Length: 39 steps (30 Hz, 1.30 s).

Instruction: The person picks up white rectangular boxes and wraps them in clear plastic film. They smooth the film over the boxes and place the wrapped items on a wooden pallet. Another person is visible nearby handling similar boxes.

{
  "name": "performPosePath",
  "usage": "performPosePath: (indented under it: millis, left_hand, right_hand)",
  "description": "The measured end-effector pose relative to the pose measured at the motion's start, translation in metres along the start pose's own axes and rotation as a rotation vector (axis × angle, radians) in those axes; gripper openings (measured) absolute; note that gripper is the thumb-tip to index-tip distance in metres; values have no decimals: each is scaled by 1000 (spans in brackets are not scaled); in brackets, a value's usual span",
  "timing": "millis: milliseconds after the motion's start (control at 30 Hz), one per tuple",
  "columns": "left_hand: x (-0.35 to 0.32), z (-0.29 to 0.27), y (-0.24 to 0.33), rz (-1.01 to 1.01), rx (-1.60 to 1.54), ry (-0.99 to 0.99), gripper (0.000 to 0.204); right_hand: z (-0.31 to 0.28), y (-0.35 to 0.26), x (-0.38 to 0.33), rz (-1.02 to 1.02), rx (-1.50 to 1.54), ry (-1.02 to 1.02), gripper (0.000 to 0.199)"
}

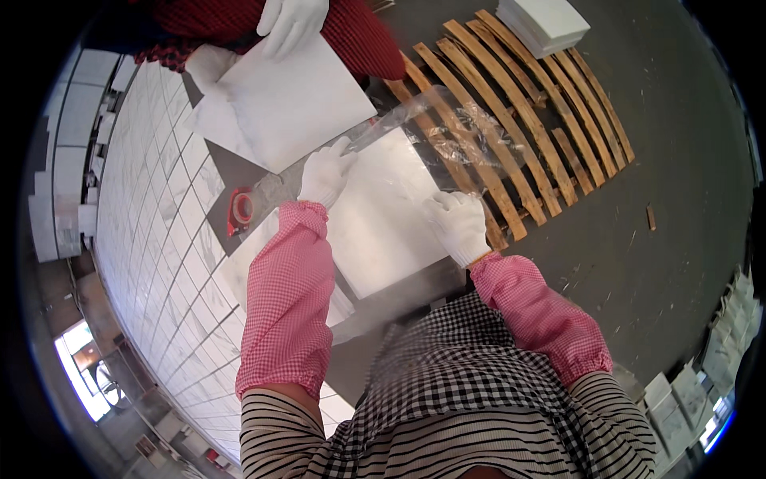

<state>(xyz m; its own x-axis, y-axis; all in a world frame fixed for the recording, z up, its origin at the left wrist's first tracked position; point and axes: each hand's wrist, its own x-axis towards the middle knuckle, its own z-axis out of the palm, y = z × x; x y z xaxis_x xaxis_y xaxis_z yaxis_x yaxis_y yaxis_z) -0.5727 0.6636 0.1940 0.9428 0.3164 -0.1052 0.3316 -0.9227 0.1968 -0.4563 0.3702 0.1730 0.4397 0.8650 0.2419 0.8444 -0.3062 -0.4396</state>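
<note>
A flat white slab or stack of sheets (391,211) lies in front of me. Clear plastic film (471,120) covers it or runs around it, its crumpled end spreading beyond the slab's far right corner. At the slab's far left edge, my white-gloved left hand (325,172) has its fingers bent onto the film. My right hand (460,227), in a matching glove, closes on the film along the slab's right edge. Whether either hand also grips the slab is hidden. Left of my left hand is a red tape dispenser (240,211).
Across from me, a co-worker's gloved hand (294,25) rests on a white sheet (299,104). A slatted wooden pallet (511,112) lies to the far right, with a white stack (544,25) on its far end. White marble-patterned tiles (171,191) extend along the left.
</note>
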Motion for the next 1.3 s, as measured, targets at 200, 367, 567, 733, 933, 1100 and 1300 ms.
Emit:
performPosePath:
  millis: [200,367,567,733,933,1100,1300]
  left_hand:
    - [-6,32,-38,372,231,3,26]
    - [-22,41,-60,672,324,-26,24]
    - [-48,49,-97,753,389,-80,17]
    - [-61,45,-108,733,455,-101,18]
    - [-75,51,-130,757,435,43,25]
    - [-81,39,-124,726,466,-74,31]
    - [-84,15,-116,615,350,-319,38]
  right_hand:
    - [42,-37,-35,107,-61,14,23]
    - [64,-82,-52,108,-98,-80,33]
    - [90,-128,-67,116,-95,-95,29]
    - [105,-152,-68,111,-123,-77,27]
    - [123,-171,-68,118,-152,-73,28]
    - [127,-182,-79,150,-147,-101,30]
    - [113,-188,-93,-118,-17,-213,29]
